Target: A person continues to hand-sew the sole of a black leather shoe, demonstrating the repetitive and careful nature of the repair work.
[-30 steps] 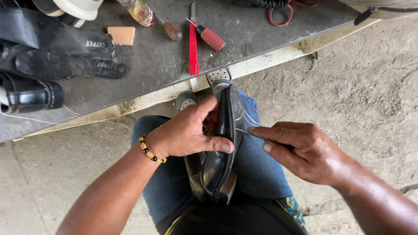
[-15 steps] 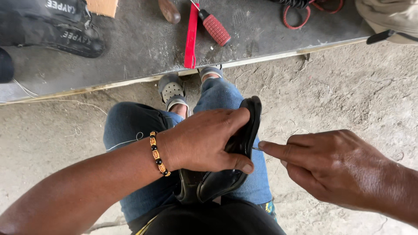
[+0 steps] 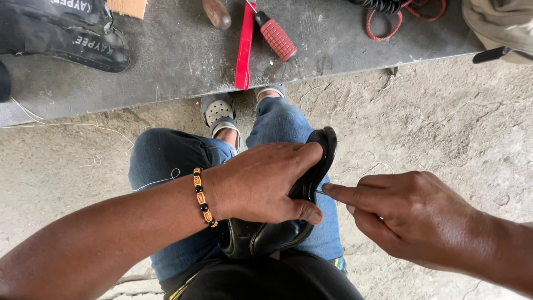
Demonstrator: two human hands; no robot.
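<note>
We had turned the black shoe [image 3: 311, 183] sole-outward in our left hand [image 3: 261, 183], its grip clamped round it, while our right hand [image 3: 405, 222] pinched a needle [image 3: 321, 192] at the sole's edge.

Dusty concrete floor [image 3: 444, 128] beneath grey workbench [image 3: 177, 61].

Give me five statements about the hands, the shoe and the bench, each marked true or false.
1. The left hand grips a black shoe resting on the lap. True.
2. The right hand holds a hammer. False: its fingertips pinch something thin, seemingly a needle, at the shoe's sole edge.
3. A beaded bracelet sits on the left wrist. True.
4. The red-handled screwdriver lies on the ground. False: it lies on the grey bench.
5. The shoe is white. False: it is black.
</note>
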